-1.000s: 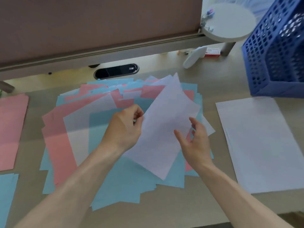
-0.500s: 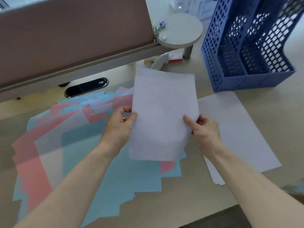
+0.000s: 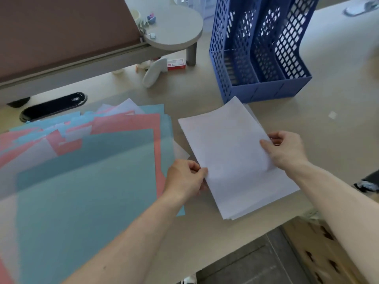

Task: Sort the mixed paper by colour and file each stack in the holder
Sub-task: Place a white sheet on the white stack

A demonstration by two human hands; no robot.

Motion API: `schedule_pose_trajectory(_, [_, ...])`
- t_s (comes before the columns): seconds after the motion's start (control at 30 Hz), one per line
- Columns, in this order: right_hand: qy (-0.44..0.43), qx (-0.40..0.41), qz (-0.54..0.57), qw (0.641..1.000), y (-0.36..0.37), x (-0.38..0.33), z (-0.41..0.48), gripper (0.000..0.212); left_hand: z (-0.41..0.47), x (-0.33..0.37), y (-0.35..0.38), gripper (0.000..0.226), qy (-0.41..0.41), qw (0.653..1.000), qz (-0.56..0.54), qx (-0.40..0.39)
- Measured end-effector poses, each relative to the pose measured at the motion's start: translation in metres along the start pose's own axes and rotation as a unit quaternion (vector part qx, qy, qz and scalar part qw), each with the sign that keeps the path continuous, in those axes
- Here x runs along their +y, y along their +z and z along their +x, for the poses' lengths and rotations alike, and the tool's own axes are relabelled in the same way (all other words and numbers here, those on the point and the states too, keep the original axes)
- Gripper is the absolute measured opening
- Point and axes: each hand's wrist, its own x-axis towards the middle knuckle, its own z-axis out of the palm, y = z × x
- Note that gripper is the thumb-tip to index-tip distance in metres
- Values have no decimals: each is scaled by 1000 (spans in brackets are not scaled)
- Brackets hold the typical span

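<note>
1. The white sheet (image 3: 223, 144) has left the air above the mixed pile (image 3: 86, 181), where it hung upright half a second ago. It now lies nearly flat over the white stack (image 3: 258, 197) on the right of the desk (image 3: 332, 144).
2. The left hand (image 3: 184, 179) has come across with it and pinches the sheet's near left edge between thumb and curled fingers.
3. The right hand (image 3: 285, 149) still grips the sheet's right edge, thumb on top and fingers curled beneath; the paper bows up slightly there.
4. The sheet sits toward the far end of the stack, so the stack's near end shows bare. Whether the sheet already rests on the stack, I cannot tell.
5. The mixed pile of blue, pink and white sheets stays fanned out on the left, just beside the stack, and no hand touches it.
6. The view has swung right: the blue file holder (image 3: 260, 87) now shows whole, upright just beyond the stack's far edge, with no paper visible in its slots.
</note>
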Motion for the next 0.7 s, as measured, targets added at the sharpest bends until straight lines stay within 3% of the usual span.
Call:
schedule_pose_trajectory(0.3, [-28,49,-90,994,-10,23,0,20,8,-3,32,28,41,992,116,2])
schedule_pose_trajectory(0.4, [-49,59,-165,983,-4,23,-5,35,12,-6,34,28,68,982,172,36])
schedule_pose_trajectory(0.47, [-100,60,-187,975,6,12,-15,45,11,-6,29,29,82,974,201,62])
schedule_pose_trajectory(0.57, [-224,-5,-168,960,38,-24,-47,47,7,-9,-5,25,112,956,248,110])
schedule_pose_trajectory(0.7, [-369,-129,-215,895,99,-76,-99,55,2,-36,-99,25,191,889,370,190])
